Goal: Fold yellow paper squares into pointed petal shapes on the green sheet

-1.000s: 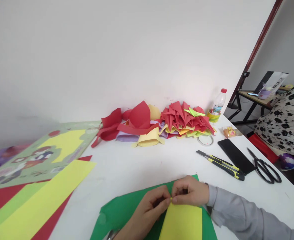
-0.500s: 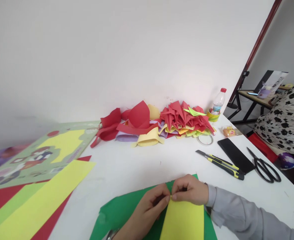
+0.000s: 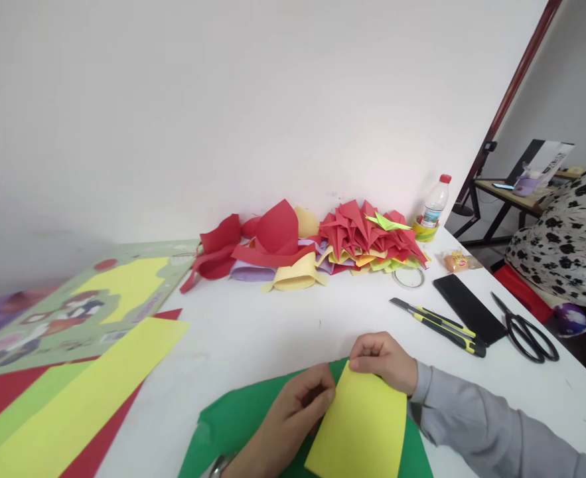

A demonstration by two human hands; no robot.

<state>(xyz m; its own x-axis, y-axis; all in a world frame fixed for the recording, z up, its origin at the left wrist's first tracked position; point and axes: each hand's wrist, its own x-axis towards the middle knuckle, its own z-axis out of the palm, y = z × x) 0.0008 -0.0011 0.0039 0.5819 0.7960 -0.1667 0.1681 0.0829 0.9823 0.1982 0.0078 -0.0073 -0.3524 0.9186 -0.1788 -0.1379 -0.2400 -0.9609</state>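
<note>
A yellow sheet of paper (image 3: 365,425) is tilted over a larger green sheet (image 3: 243,408) at the table's near edge. My right hand (image 3: 385,362) pinches the yellow paper's upper left corner between thumb and curled fingers. At the paper's left edge, my left hand (image 3: 300,415) is closed, thumb and forefinger tips together against that edge. The lower end of the yellow paper runs partly out of view.
Right of my hands lie a utility knife (image 3: 446,332), a black flat case (image 3: 469,309) and scissors (image 3: 526,332). Folded red paper shapes (image 3: 367,229) and a bottle (image 3: 435,206) stand along the wall. Coloured strips (image 3: 88,392) lie left, by a green printed board (image 3: 138,249).
My right hand has moved up and slightly right, drawing the yellow paper's corner away from my left hand. The sheet is turned and shows more of its lower left edge.
</note>
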